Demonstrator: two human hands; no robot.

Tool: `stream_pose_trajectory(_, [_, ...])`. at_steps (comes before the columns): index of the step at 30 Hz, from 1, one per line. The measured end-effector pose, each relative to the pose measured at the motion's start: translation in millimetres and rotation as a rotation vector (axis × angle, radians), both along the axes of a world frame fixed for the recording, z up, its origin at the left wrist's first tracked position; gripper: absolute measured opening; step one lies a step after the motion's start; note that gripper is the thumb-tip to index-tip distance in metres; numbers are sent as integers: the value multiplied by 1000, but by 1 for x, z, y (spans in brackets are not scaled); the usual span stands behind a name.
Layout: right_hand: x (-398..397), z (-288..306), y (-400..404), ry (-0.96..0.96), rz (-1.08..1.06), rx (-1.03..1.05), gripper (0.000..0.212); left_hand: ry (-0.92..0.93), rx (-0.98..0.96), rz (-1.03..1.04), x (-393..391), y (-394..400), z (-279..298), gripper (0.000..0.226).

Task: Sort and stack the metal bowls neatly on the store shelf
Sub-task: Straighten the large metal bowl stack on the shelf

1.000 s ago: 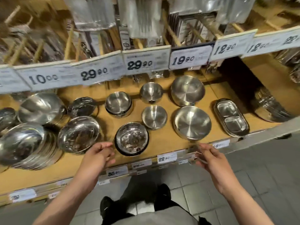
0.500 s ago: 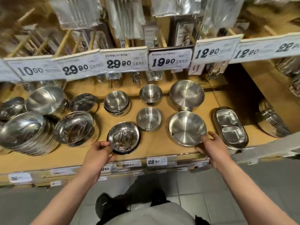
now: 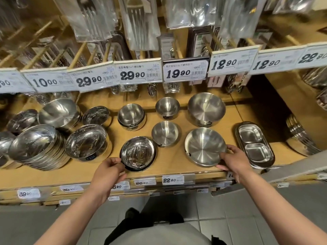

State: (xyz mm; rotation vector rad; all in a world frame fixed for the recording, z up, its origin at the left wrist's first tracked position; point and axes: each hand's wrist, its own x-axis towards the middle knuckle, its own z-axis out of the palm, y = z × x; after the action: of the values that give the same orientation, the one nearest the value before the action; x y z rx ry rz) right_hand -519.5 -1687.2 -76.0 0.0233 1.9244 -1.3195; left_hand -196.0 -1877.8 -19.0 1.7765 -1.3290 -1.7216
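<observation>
While my left hand [image 3: 106, 172] curls its fingers and thumb onto the near-left rim of the black-based polished bowl [image 3: 138, 152], my right hand [image 3: 233, 162] grips the near-right rim of the wide brushed bowl [image 3: 205, 146], thumb underneath at the shelf's front edge, fingers over the lip. Both bowls sit in the front row of the wooden shelf [image 3: 177, 169], just ahead of my fingers and side by side. Directly behind the wide bowl stands a matching deep stack [image 3: 206, 108]; I judge that is where it goes, straight back from my right hand. Smaller brushed bowls [image 3: 165, 132] lie between, and divided trays [image 3: 254, 145] sit to the right.
</observation>
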Motion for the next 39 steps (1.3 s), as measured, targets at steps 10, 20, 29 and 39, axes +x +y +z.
stream_pose_trajectory(10, [-9,10,-1,117,55,136,25,145,-31,-105,-22,-23,9,14])
stream_pose_trajectory(20, [-24,27,-20,546,353,357,40,124,-55,-302,-72,-25,15,16])
stream_pose_trajectory(29, [-39,12,-15,311,352,319,39,-6,-51,-568,-145,27,-4,18])
stream_pose_trajectory(39, [-67,9,-33,245,212,197,52,-171,-81,-495,-201,73,-34,29])
